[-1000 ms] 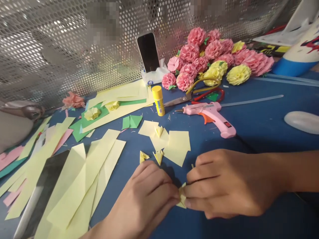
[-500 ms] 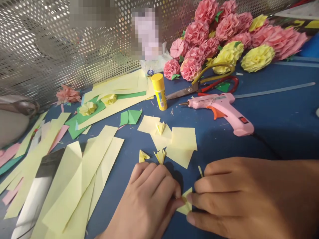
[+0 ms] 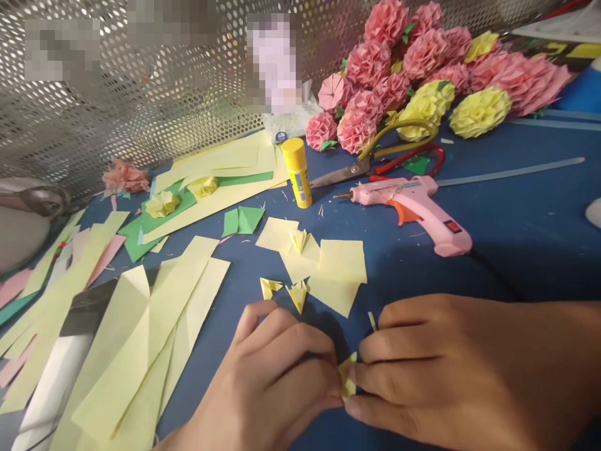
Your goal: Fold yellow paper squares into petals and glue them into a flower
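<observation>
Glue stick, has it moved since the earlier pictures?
No. The glue stick still stands beside the tips of the scissors; the camera view itself has shifted.

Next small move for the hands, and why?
Probably press a crease into the small yellow paper: the left hand and right hand both pinch it, and folded yellow pieces lie just beyond. Its own folds are mostly hidden.

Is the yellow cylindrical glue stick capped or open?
Capped: the yellow cylindrical glue stick stands upright, its smooth yellow cap covering the top.
</observation>
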Available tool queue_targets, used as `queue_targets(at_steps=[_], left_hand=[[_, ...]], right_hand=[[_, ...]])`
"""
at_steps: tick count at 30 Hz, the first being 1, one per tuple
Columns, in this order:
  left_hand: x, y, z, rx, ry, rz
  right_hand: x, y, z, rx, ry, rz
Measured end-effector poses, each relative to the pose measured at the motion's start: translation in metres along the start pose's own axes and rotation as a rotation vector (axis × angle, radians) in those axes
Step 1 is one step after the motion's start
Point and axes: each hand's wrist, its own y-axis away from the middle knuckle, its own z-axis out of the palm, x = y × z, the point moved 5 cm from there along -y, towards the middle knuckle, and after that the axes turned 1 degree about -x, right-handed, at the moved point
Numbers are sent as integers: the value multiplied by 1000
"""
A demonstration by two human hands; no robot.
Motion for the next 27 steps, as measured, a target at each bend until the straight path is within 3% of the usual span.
queue_targets(at_steps=[7, 17, 25, 27], left_hand=[[2, -2, 4, 17, 49, 27], [3, -4, 10, -60, 27, -137], [1, -4, 10, -48, 1, -147], [0, -3, 6, 1, -9, -166]], right_hand=[[0, 1, 1, 39, -3, 0], [1, 1, 1, 37, -5, -13], [1, -4, 0, 3, -12, 47], [1, -3, 0, -6, -20, 65]])
